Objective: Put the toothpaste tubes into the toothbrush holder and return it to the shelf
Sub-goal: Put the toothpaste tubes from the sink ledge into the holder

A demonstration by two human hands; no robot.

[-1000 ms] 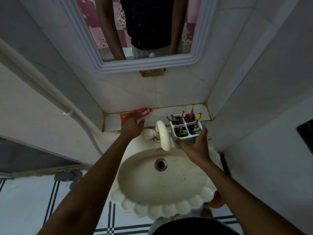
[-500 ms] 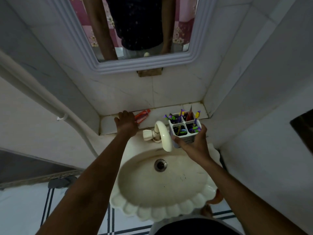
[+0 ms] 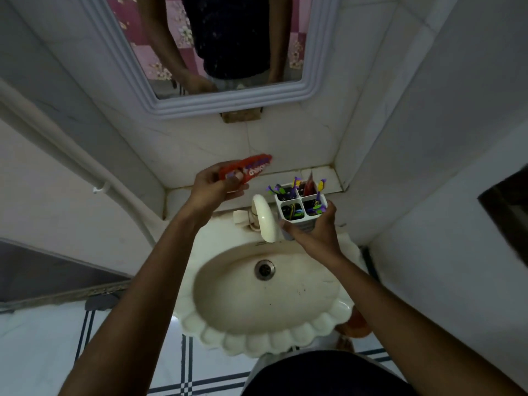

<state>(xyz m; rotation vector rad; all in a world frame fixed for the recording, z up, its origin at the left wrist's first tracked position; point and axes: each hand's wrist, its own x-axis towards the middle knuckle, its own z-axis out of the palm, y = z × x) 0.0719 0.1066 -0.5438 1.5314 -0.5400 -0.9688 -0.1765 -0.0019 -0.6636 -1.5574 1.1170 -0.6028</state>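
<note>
My left hand [image 3: 213, 185] grips a red toothpaste tube [image 3: 251, 167] and holds it in the air above the shelf, left of the holder. My right hand [image 3: 314, 230] is wrapped around the lower part of a white four-compartment toothbrush holder [image 3: 300, 208], held upright over the back of the sink beside the tap. Several purple, green and yellow toothbrushes stick out of the holder. A second red tube [image 3: 309, 186] stands in its back right compartment.
The tiled shelf [image 3: 183, 197] runs along the wall behind the white scalloped sink [image 3: 257, 332]. A cream tap [image 3: 264, 220] curves forward just left of the holder. A framed mirror [image 3: 217, 101] hangs above. Walls close in on both sides.
My left hand has closed on the red tube that lay on the shelf and lifted it up. The holder in my right hand has stayed about where it was.
</note>
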